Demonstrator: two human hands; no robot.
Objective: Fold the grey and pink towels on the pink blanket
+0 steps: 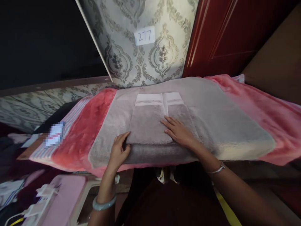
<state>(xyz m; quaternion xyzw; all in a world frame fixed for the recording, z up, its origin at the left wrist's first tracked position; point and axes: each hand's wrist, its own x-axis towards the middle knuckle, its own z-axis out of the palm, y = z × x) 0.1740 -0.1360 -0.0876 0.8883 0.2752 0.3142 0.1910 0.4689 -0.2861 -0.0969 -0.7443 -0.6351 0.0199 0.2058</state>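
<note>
Plush grey-mauve towel [148,125], folded, lies at the middle of a wider grey plush cloth [235,133], near the front edge of a red-and-pink fleece blanket [77,147]. Pale bands [150,99] show at its far end, with a centre line running between two panels.

Left hand [118,150]: fingers curled at the towel's near-left corner, seeming to pinch the folded edge between thumb and fingers. Right hand [178,132]: spread flat on the right panel, fingers fanned, palm down.

Handling: one hand anchored flat and the other fixed at the corner suit this soft pile. Even palm pressure keeps the layers from creeping; the corner hold keeps the fold line square to the front edge.

Around: jade bangle [104,203] on the left wrist, thin silver bracelet [217,169] on the right. Blurred label [55,134] on the blanket's left part. Card marked 277 [144,35] on damask wallpaper [141,59] beyond the far edge; dark-red door [204,37] at far right. Lower left, a pink object [63,201] and white cables [35,207] sit below the blanket, clear of both hands. Nothing lies across the towel.
</note>
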